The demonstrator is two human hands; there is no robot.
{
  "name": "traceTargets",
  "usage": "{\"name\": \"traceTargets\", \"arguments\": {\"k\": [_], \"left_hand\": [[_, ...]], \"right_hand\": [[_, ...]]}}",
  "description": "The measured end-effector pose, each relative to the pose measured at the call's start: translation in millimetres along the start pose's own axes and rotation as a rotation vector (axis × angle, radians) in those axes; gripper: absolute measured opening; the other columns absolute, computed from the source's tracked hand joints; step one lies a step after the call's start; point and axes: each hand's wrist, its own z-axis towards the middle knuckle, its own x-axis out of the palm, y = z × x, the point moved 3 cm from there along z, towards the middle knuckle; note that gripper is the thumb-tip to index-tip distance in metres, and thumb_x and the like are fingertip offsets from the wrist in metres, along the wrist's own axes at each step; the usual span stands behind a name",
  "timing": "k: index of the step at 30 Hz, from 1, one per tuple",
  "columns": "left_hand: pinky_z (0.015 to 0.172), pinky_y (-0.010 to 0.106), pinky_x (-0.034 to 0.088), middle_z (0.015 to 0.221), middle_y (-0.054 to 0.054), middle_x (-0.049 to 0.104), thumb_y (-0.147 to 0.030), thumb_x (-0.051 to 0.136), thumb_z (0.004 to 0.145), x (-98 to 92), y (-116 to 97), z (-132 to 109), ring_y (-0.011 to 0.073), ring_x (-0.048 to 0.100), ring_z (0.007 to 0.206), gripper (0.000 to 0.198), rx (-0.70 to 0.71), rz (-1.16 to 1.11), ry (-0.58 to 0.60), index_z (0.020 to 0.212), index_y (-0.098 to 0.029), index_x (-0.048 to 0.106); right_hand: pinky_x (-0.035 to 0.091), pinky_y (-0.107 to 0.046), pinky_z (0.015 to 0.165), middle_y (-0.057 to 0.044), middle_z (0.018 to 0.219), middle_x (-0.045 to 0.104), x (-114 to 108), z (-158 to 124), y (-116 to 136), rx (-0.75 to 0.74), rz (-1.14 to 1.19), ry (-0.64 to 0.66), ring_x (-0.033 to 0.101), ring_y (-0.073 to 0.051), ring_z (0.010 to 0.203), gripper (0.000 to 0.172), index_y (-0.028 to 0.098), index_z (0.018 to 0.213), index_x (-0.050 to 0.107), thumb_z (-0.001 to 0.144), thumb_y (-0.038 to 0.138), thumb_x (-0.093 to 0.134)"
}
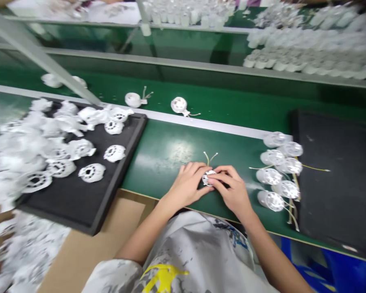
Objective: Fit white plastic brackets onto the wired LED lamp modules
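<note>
At the front of the green table, a small round white housing with a silvery face (pixel 208 178) sits between both hands, two thin wires rising behind it. My left hand (pixel 187 183) curls around its left side, thumb at the near edge. From the right, my right hand (pixel 232 185) presses fingers on its top and far edge. To the right stand several assembled white units with shiny faces and wires (pixel 273 176), in two rows. On the left, a black tray (pixel 79 203) bears a heap of white plastic ring-shaped covers (pixel 92 173).
Two wired white units (pixel 179 105) rest beyond the white strip (pixel 207 127). A black tray (pixel 338 183) lies at right. A slanted metal post (pixel 49 57) crosses the upper left. Shelves behind hold many white parts (pixel 311 53). More covers fill a cardboard box (pixel 33 252) below left.
</note>
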Motion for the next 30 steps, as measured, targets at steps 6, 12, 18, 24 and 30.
{"name": "traceTargets", "arguments": {"k": [6, 12, 18, 24, 30], "left_hand": [[0.116, 0.057, 0.04, 0.137, 0.015, 0.064, -0.035, 0.058, 0.102, -117.0, 75, -106, 0.037, 0.056, 0.133, 0.037, -0.474, 0.519, -0.534, 0.137, -0.022, 0.063], [0.103, 0.053, 0.055, 0.128, 0.011, 0.068, -0.049, 0.074, 0.091, -171.2, 140, -199, 0.0336, 0.068, 0.107, 0.057, -0.812, 0.537, -0.591, 0.14, -0.02, 0.065], [0.107, 0.05, 0.055, 0.146, 0.013, 0.062, -0.028, 0.076, 0.092, -61.4, 11, -94, 0.0329, 0.064, 0.123, 0.08, -0.126, 0.156, -0.389, 0.162, -0.028, 0.038], [0.115, 0.056, 0.05, 0.157, 0.016, 0.049, -0.015, 0.066, 0.094, 5.7, -36, -24, 0.0333, 0.049, 0.141, 0.104, 0.224, -0.169, -0.14, 0.172, -0.033, -0.001], [0.114, 0.061, 0.042, 0.149, 0.017, 0.053, -0.031, 0.075, 0.089, 18.7, 5, -12, 0.0384, 0.051, 0.133, 0.115, -0.021, -0.034, -0.199, 0.171, -0.028, -0.006]], "right_hand": [[0.053, -0.04, 0.085, -0.004, 0.109, 0.07, 7, -1, -4, -0.024, -0.046, -0.112, 0.064, -0.021, 0.095, 0.013, 0.031, 0.1, 0.084, 0.1, 0.036, 0.072], [0.057, -0.043, 0.09, -0.008, 0.126, 0.066, -11, -8, 18, -0.069, -0.125, -0.029, 0.063, -0.027, 0.116, 0.027, 0.031, 0.125, 0.075, 0.1, 0.036, 0.072], [0.058, -0.042, 0.105, -0.009, 0.137, 0.064, -29, -26, 67, -0.195, -0.15, 0.19, 0.065, -0.025, 0.123, 0.058, 0.029, 0.151, 0.054, 0.098, 0.04, 0.076], [0.058, -0.046, 0.106, -0.01, 0.135, 0.067, -41, -10, 60, -0.157, -0.306, 0.188, 0.065, -0.027, 0.125, 0.067, 0.027, 0.152, 0.05, 0.095, 0.048, 0.078], [0.057, -0.046, 0.108, -0.01, 0.132, 0.068, -23, 8, 28, -0.186, -0.188, 0.132, 0.067, -0.028, 0.123, 0.057, 0.026, 0.142, 0.06, 0.093, 0.048, 0.08]]}}
